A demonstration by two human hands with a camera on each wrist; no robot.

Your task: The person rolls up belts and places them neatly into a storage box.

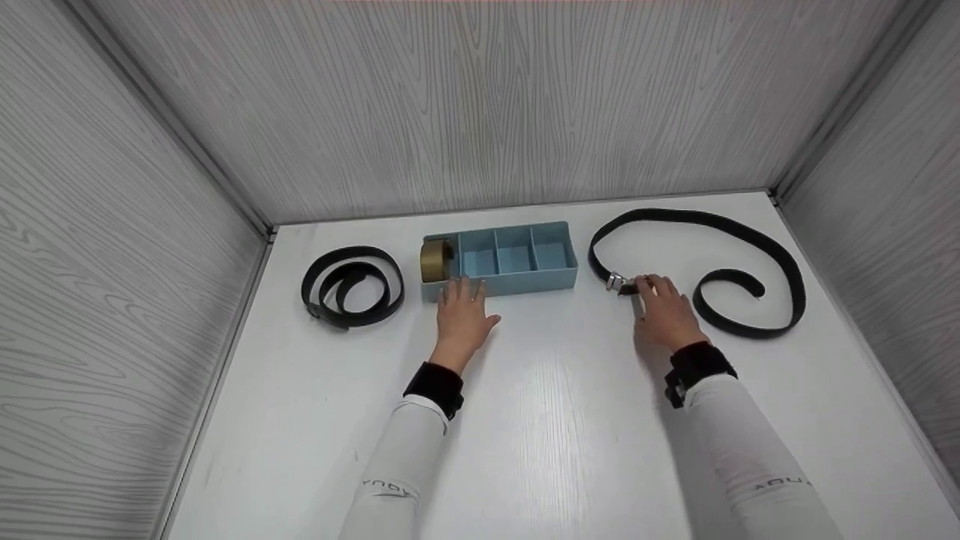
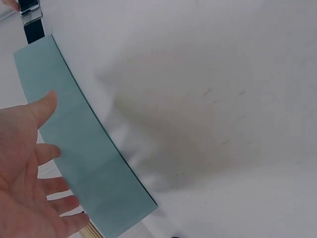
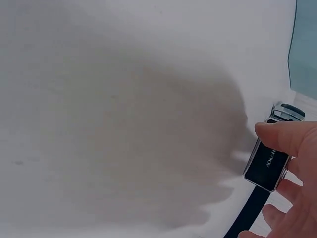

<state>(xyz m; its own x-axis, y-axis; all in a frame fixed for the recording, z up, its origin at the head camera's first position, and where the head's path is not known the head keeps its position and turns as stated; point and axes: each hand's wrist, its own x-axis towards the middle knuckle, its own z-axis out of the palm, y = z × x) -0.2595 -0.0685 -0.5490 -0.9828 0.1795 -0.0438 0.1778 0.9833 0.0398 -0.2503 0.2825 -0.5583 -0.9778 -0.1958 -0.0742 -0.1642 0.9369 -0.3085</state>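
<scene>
In the head view, my left hand is at the front wall of a light blue box with several compartments, fingers spread and straight. The left wrist view shows its thumb and fingertips overlapping that wall. A golden-brown roll stands in the leftmost compartment. On the right, my right hand is at the buckle end of a black belt. Its thumb presses on the dark, silver-rimmed buckle, with the fingers behind it. The rest of this belt curves loosely, its far end curled inward.
A second black belt lies loosely coiled, standing on its edge, left of the box. The white table is bounded by grey wood-grain panels at the back and on both sides.
</scene>
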